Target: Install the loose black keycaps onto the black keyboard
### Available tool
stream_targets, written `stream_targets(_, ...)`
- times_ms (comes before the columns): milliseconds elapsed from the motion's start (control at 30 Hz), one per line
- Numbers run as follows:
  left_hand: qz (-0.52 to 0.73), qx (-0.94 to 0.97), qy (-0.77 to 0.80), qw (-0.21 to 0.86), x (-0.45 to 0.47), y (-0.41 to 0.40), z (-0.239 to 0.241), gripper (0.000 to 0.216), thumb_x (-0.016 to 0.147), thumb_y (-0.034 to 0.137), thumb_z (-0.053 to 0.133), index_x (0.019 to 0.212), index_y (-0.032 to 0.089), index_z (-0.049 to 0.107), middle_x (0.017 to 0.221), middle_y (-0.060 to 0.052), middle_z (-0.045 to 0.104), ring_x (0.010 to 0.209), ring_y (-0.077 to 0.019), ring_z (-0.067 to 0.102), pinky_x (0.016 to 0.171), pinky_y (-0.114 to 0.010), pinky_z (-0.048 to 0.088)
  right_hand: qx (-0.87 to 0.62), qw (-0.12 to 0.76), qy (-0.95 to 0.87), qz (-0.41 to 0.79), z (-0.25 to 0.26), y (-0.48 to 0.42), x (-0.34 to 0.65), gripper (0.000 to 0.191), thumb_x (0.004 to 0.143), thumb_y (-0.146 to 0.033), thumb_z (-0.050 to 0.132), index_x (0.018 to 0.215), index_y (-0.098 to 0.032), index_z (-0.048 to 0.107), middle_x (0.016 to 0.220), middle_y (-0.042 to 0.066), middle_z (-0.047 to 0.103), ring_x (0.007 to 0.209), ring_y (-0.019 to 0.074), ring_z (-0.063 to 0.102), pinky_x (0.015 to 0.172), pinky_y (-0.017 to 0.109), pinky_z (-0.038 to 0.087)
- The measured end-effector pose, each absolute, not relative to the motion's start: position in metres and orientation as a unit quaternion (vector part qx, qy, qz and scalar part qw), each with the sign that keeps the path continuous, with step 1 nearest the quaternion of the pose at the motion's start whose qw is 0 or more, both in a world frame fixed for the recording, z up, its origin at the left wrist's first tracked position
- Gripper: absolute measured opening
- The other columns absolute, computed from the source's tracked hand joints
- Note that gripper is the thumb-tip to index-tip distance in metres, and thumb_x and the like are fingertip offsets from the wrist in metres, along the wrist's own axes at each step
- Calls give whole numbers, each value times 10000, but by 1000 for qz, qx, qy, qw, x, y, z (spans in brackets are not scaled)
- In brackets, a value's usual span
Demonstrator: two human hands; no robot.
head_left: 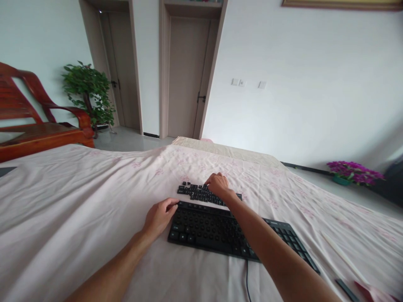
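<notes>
A black keyboard (208,226) lies on the cloth, with many of its keycaps off and bare key posts showing. At its far left corner, my left hand (160,216) is closed, thumb and fingertips gripping the edge. Just beyond the keyboard, loose black keycaps (197,193) are laid out in rough rows, a few of them apart at the left. Over these rows my right hand (218,184) bends down, thumb and forefinger pinched at a keycap (205,186). My right forearm hides part of the keyboard and some of the keycaps.
A pale flowered cloth (110,188) with folds covers the surface. The keyboard's cable (247,281) runs toward me. At the lower right lie a dark strip (346,290), a thin pale stick (343,256) and a pinkish-red item (371,291). A wooden chair (47,130) stands at left.
</notes>
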State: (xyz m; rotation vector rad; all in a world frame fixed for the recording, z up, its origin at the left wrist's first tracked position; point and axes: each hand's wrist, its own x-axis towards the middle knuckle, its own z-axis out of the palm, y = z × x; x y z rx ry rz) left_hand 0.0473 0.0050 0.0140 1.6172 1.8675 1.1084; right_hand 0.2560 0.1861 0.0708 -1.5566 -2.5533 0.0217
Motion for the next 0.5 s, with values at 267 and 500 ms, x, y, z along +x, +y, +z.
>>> stream_targets(267, 399, 585, 673, 214, 47, 4, 17, 317, 838, 376, 484, 1055, 271, 690, 1059, 14, 727, 980, -173, 662, 870, -241, 475, -528, 45, -848, -8, 70, 200, 240, 237, 764, -176, 575, 869, -235, 779, 1029, 97, 707, 1078, 264, 486, 857, 334, 328)
stream_targets(500, 396, 584, 678, 207, 47, 5, 17, 319, 831, 362, 487, 1058, 271, 692, 1056, 10, 729, 980, -173, 663, 863, -244, 481, -535, 43, -844, -7, 69, 206, 226, 194, 761, -156, 600, 839, -183, 776, 975, 146, 719, 1096, 273, 501, 859, 336, 334)
